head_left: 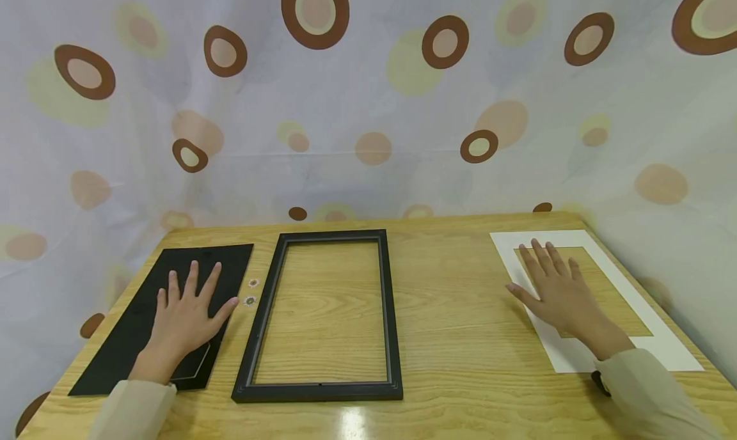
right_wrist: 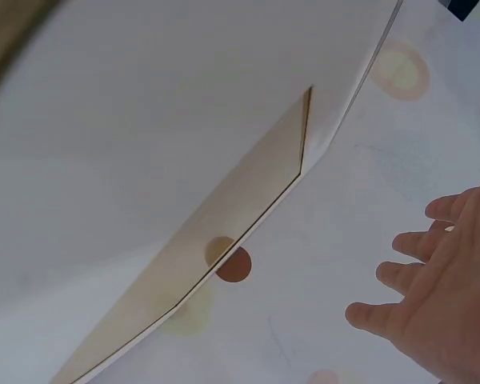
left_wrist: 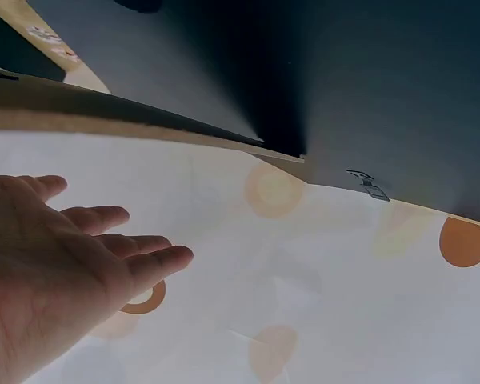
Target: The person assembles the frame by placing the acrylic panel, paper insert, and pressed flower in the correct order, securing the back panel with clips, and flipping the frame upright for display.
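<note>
A black backing board [head_left: 132,299] lies at the left of the wooden table, with my left hand [head_left: 183,322] spread over it, palm down. To the right lies a white picture mat [head_left: 526,270] with a rectangular window; my right hand [head_left: 567,299] spreads above it, fingers apart. Neither hand holds anything. Whether the palms touch the pieces is hard to tell from the head view. In the left wrist view the fingers of the left hand [left_wrist: 72,272] reach out near the dark board [left_wrist: 400,104]. The right wrist view has the right hand [right_wrist: 440,296] apart from the white mat [right_wrist: 128,160].
Between the hands lies an empty black picture frame [head_left: 393,325], nearer the left one. Two small flower-like pieces [head_left: 251,291] sit between board and frame. A patterned curtain [head_left: 368,107] hangs behind the wooden table [head_left: 449,337] and along its sides.
</note>
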A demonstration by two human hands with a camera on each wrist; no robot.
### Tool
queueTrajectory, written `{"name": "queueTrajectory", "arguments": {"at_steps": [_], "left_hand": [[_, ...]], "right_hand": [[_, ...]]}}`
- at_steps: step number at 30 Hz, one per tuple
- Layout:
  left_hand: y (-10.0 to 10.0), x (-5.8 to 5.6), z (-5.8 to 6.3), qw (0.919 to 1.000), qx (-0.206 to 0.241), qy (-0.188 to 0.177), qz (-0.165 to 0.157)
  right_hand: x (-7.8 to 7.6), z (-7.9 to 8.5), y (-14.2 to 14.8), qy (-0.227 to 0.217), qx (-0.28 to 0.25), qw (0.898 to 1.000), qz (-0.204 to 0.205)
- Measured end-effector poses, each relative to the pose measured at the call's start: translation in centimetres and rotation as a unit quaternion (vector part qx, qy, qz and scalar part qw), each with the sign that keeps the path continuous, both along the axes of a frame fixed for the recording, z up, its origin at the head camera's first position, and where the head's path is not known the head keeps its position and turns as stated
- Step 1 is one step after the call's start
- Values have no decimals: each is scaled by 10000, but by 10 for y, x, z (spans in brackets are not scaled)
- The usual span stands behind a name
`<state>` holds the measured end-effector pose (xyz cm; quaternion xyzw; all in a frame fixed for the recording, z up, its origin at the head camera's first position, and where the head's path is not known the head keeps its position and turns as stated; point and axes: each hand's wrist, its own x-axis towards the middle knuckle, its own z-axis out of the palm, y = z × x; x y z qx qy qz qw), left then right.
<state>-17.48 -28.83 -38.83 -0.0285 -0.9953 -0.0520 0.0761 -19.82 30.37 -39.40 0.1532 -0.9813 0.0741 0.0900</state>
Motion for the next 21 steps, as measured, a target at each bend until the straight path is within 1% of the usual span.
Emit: {"name": "queueTrajectory", "arguments": {"at_steps": [9, 16, 21], "left_hand": [[8, -2, 1, 9995, -108, 245, -178], [16, -2, 2, 9979, -251, 475, -350], [23, -1, 2, 9975, -278, 457, -461]], "right_hand": [[-3, 0, -9, -114, -76, 9998, 131], [-4, 0, -18, -185, 30, 9996, 220], [-3, 0, -24, -140, 28, 9994, 328]]}}
